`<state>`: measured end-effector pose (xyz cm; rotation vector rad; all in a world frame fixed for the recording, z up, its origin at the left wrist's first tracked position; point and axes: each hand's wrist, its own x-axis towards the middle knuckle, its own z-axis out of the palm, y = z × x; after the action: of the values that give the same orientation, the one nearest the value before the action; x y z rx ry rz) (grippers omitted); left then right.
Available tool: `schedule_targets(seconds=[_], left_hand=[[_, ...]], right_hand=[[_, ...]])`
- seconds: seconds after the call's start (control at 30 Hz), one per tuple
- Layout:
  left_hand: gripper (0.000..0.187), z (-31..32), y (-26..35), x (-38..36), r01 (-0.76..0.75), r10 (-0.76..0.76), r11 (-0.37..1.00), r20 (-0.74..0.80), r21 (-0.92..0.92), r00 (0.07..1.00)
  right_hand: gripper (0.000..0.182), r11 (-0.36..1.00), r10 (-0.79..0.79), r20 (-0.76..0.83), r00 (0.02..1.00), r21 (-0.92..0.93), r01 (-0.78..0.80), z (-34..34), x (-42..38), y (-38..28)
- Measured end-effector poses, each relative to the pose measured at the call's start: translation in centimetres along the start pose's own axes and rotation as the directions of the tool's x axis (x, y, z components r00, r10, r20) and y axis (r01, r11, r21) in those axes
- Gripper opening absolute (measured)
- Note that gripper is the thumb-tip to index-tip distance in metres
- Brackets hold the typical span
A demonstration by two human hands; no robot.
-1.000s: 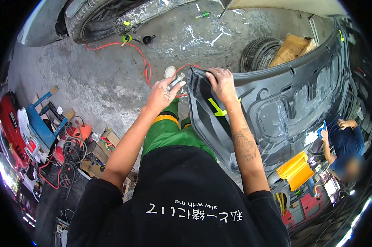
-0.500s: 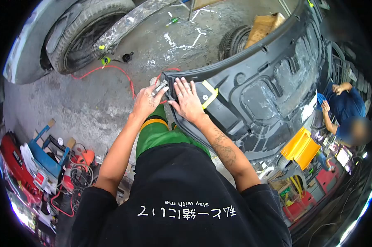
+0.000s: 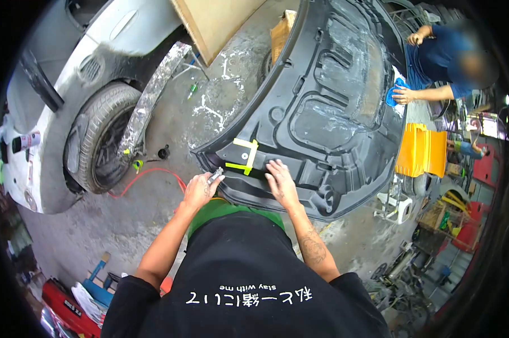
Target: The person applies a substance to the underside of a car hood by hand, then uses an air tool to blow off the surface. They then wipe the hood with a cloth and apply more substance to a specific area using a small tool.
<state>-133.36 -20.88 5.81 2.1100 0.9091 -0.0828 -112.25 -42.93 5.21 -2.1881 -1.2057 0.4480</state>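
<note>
A large black car hood (image 3: 339, 121) lies with its ribbed inner side facing up in front of me. My left hand (image 3: 199, 190) is closed around a small silver air gun (image 3: 215, 175) at the hood's near left corner. A red hose (image 3: 153, 170) runs along the floor towards that hand; where it joins is hidden. My right hand (image 3: 281, 181) is open, fingers spread over the hood near its front edge; whether the palm touches cannot be told. Between the hands, yellow-green tape (image 3: 254, 155) frames a small area with a round hole.
A car with a bare wheel (image 3: 109, 135) stands at the left. At the hood's far side a person (image 3: 446, 62) holds a blue cloth (image 3: 395, 93) on it. A yellow panel (image 3: 418, 151) is at the right, a wooden board (image 3: 215, 25) behind, and a red case (image 3: 68, 307) at lower left.
My view has swung, bringing more of the hood and car into sight. My right hand has moved right, away from the hood's corner. The person's hand now reaches the hood with the blue cloth.
</note>
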Motion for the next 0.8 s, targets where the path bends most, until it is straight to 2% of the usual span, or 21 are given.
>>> schedule_targets(seconds=[0.07, 0.13, 0.17, 0.2, 0.27, 0.33, 0.4, 0.43, 0.53, 0.67, 0.73, 0.8], left_hand=[[0.046, -0.9, -0.3, 0.8, -0.029, 0.028, 0.999, 0.017, 0.026, 0.999], [0.048, -1.8, -0.1, 1.5, 0.106, -0.104, 0.994, 0.068, -0.026, 0.992], [0.049, -1.3, -0.8, 1.7, 0.128, -0.129, 0.991, -0.007, -0.033, 0.992], [0.050, -0.8, -1.6, 1.8, 0.133, -0.134, 0.991, -0.094, -0.008, 0.987], [0.053, -1.0, -2.4, 2.1, 0.222, -0.223, 0.975, -0.107, -0.018, 0.969], [0.047, -1.1, -2.1, 1.8, 0.178, -0.175, 0.984, -0.150, 0.006, 0.973], [0.037, -1.5, -0.4, 1.0, 0.115, -0.119, 0.993, -0.266, -0.028, 0.957], [0.028, -1.4, 0.5, 0.5, 0.103, -0.106, 0.994, -0.265, -0.025, 0.958], [0.025, 0.6, 3.8, -0.9, 0.040, -0.047, 0.999, -0.264, -0.031, 0.963], [0.021, 5.6, 9.0, -3.3, 0.008, -0.012, 1.000, -0.130, -0.027, 0.991], [0.020, 8.2, 11.0, -3.5, -0.076, 0.077, 0.997, -0.037, 0.009, 0.996], [0.021, 10.6, 12.8, -3.4, -0.100, 0.092, 0.991, 0.091, 0.084, 0.992]], right_hand=[[0.040, 0.992, 0.113, -0.085, 0.990, -0.044, -0.117, -0.6, -1.7, 1.6], [0.046, 0.969, 0.213, -0.145, 0.966, -0.093, -0.228, -0.8, -3.8, 3.3], [0.056, 0.951, 0.273, -0.115, 0.955, -0.119, -0.286, -0.9, -4.9, 4.2], [0.056, 0.953, 0.269, -0.125, 0.955, -0.108, -0.283, -0.9, -6.0, 5.1], [0.064, 0.900, 0.381, -0.059, 0.923, -0.206, -0.385, -1.2, -7.5, 5.8], [0.068, 0.906, 0.346, -0.033, 0.938, -0.247, -0.343, -1.3, -8.3, 6.4], [0.068, 0.913, 0.324, -0.033, 0.945, -0.251, -0.322, -1.4, -8.3, 6.8], [0.068, 0.915, 0.326, -0.015, 0.945, -0.247, -0.320, -1.5, -8.3, 7.1], [0.069, 0.929, 0.260, 0.037, 0.965, -0.281, -0.240, -2.4, -8.8, 8.2], [0.068, 0.954, 0.121, 0.065, 0.991, -0.285, -0.097, -3.5, -9.4, 9.9], [0.068, 0.961, 0.071, 0.065, 0.995, -0.270, -0.051, -3.8, -9.1, 10.3], [0.067, 0.967, 0.029, 0.079, 0.996, -0.254, -0.008, -4.0, -8.7, 10.9]])
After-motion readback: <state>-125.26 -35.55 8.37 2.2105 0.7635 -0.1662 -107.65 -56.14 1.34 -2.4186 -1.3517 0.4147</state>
